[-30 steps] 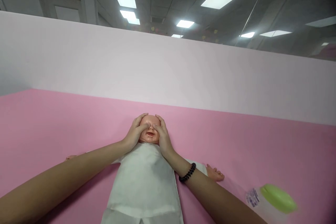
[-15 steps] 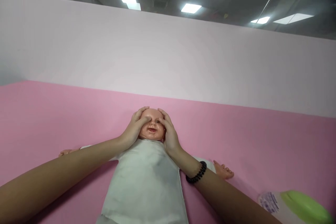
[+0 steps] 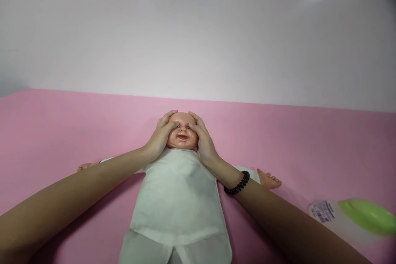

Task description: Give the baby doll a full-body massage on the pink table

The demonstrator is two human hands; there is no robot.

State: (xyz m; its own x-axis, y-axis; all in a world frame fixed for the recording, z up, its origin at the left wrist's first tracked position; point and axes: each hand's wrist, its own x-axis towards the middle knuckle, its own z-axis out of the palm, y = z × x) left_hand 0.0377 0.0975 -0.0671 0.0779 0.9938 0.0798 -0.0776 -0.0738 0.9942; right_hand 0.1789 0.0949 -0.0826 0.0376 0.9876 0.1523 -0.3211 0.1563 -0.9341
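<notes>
A baby doll [image 3: 182,194] in a white cloth body lies on its back, arms spread to both sides. My left hand [image 3: 161,134] cups the left side of the doll's head [image 3: 183,134], its thumb at the eye and its fingers over the top. On the other side of the head, my right hand [image 3: 204,138] is wrapped the same way, thumb by the other eye. The doll's mouth shows between my hands. A black coiled band [image 3: 237,183] circles my right wrist.
Pink surface [image 3: 93,132] lies under the doll, with a pale wall [image 3: 198,41] behind it. A bottle with a green cap [image 3: 368,216] lies at the lower right, beyond my right forearm. Ceiling lights show above the wall.
The view has tilted down, so the doll and bottle sit higher and more of the doll's legs shows. My right thumb now lies nearer the doll's eye. Both hands stay on the head.
</notes>
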